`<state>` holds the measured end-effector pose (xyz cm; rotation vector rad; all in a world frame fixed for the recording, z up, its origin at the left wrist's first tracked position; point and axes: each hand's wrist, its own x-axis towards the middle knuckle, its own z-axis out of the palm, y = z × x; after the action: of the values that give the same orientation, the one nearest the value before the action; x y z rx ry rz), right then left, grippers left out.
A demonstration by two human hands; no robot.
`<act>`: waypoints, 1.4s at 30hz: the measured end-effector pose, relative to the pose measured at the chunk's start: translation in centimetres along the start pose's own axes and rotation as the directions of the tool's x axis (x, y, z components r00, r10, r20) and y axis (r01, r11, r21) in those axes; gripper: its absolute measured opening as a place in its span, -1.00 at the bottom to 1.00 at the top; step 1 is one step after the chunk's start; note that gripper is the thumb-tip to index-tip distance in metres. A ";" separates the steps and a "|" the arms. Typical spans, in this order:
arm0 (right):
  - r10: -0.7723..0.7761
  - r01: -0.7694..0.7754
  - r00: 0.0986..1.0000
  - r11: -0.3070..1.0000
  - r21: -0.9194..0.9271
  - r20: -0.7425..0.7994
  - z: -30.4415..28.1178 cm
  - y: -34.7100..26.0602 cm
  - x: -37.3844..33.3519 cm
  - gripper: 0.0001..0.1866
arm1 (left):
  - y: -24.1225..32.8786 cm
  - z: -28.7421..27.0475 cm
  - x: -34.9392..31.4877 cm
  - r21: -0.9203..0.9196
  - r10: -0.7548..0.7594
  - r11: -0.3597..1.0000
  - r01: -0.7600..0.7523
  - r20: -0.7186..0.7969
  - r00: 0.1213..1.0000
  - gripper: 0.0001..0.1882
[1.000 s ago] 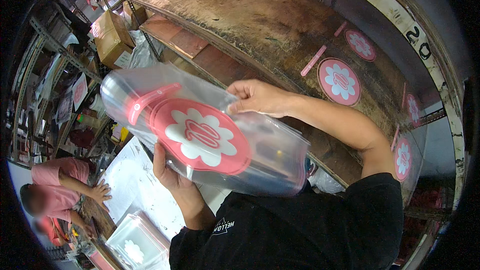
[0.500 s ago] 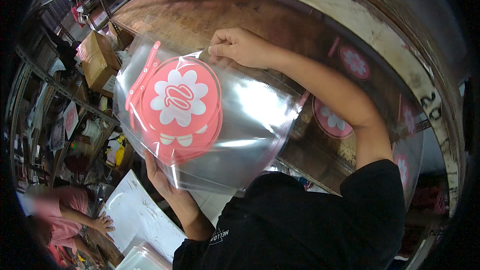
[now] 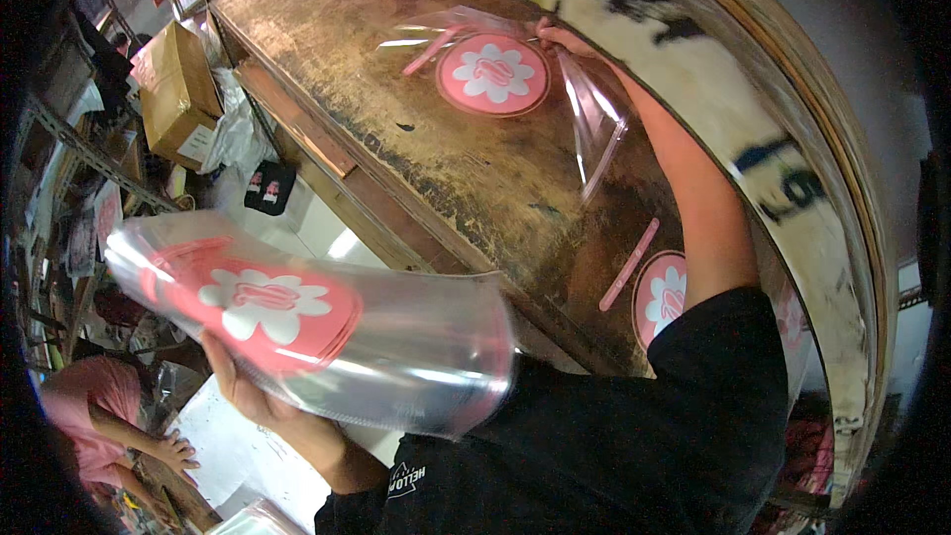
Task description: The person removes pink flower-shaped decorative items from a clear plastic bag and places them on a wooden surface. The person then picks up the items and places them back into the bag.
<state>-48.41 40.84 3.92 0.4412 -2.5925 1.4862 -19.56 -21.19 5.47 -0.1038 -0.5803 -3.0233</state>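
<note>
A curved stack of clear plastic sheets [image 3: 426, 347], printed with pink circles and white flowers, rests in my left hand [image 3: 267, 404]. Its fingers grip the lower edge, partly hidden by the stack. Far out over the brown wooden table [image 3: 396, 159], my right hand [image 3: 563, 37] is pinched on one clear plastic sheet [image 3: 492, 74] with the same print. That sheet lies partly on the tabletop, its right side folded up in a crease. Closer to my right upper arm lies another printed sheet [image 3: 654, 297], partly covered by my sleeve.
A pale, paint-stained beam [image 3: 684, 59] curves along the right above the table. At left are a cardboard box [image 3: 183, 99] and crowded metal shelving [image 3: 79, 154]. A person in pink has a hand [image 3: 176, 454] beside a white board [image 3: 258, 456] at lower left.
My right hand has moved from the stack to the far right over the table, carrying one sheet. The stack in my left hand has shifted down and left and now bends.
</note>
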 end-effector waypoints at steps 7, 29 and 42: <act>0.044 0.025 0.990 0.879 -0.477 0.133 -8.1 6.2 1.7 -0.73 | 1.2 -2.6 -0.6 -0.066 0.002 0.998 -0.007 -0.076 0.997 -0.55; 0.301 -0.442 0.895 0.488 -0.752 -0.331 6.1 -4.2 -13.6 -0.22 | 1.8 -11.4 4.3 0.290 0.047 0.956 0.037 -0.278 0.960 -0.54; 0.316 -0.477 0.877 0.501 -0.722 -0.361 2.3 -1.5 -14.9 -0.22 | 2.3 -12.6 2.7 0.297 0.082 0.955 0.015 -0.310 0.947 -0.55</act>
<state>-33.68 41.03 0.31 -0.4275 -2.9393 0.2114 -22.78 -28.17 -5.12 0.3788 -0.9701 -2.7889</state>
